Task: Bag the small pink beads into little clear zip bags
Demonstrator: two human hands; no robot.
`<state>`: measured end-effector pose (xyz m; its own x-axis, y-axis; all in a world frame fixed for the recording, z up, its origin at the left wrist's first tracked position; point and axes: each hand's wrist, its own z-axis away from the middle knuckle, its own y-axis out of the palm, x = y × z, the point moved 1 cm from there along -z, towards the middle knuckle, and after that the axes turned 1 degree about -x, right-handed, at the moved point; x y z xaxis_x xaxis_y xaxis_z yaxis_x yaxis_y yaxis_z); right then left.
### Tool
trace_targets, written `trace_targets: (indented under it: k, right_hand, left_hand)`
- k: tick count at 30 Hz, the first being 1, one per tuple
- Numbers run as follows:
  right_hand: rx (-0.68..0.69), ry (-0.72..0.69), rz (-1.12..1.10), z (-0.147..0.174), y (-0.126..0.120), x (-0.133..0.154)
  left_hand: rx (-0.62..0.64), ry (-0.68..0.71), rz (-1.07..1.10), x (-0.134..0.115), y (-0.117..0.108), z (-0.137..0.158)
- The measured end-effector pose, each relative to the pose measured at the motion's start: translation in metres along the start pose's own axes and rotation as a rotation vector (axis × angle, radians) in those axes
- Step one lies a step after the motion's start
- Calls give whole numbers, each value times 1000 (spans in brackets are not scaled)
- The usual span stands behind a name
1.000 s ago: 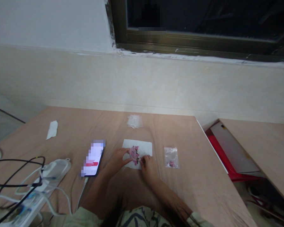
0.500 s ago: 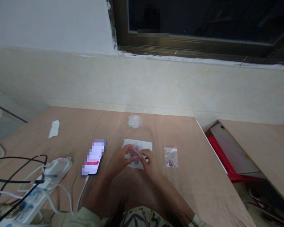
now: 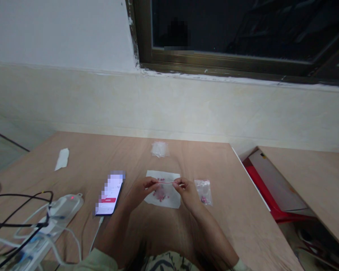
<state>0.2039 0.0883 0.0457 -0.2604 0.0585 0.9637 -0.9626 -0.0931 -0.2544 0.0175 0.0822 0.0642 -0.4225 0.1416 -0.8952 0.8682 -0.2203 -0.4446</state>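
Note:
Above a white sheet of paper, my left hand and my right hand pinch the two ends of a thin pink strip. The strip looks like the top edge of a small clear zip bag, stretched straight between my fingertips. Beneath it, small pink pieces show on the paper; whether some lie inside the bag I cannot tell. Just right of my right hand, another zip bag lies flat with a few pink pieces at its bottom.
Clear plastic bags lie behind the paper. A lit phone on a charging cable is left of my left hand. Farther left are a power strip with tangled cables and a white scrap. The table's right edge borders a gap with a red item.
My hands have moved apart, pulling the pink strip straight; before, they were bunched around crumpled clear plastic. More of the paper and the pink pieces shows. The view has tilted slightly upward.

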Motion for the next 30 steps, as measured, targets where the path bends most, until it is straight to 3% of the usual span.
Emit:
trace_targets:
  k: [5, 9, 18, 24, 30]
  right_hand:
    - [-80, -83, 81, 8, 3, 4]
    - [2, -135, 39, 14, 7, 10]
    - [-93, -117, 79, 21, 12, 22]
    - [73, -13, -179, 15, 15, 9]
    - [75, -26, -301, 16, 13, -3]
  left_hand:
    - [-33, 16, -53, -4, 2, 6]
    - [-53, 7, 20, -5, 6, 10]
    - [113, -20, 184, -11, 16, 9]
    - [57, 40, 34, -22, 12, 5]
    - [64, -52, 72, -10, 10, 10]
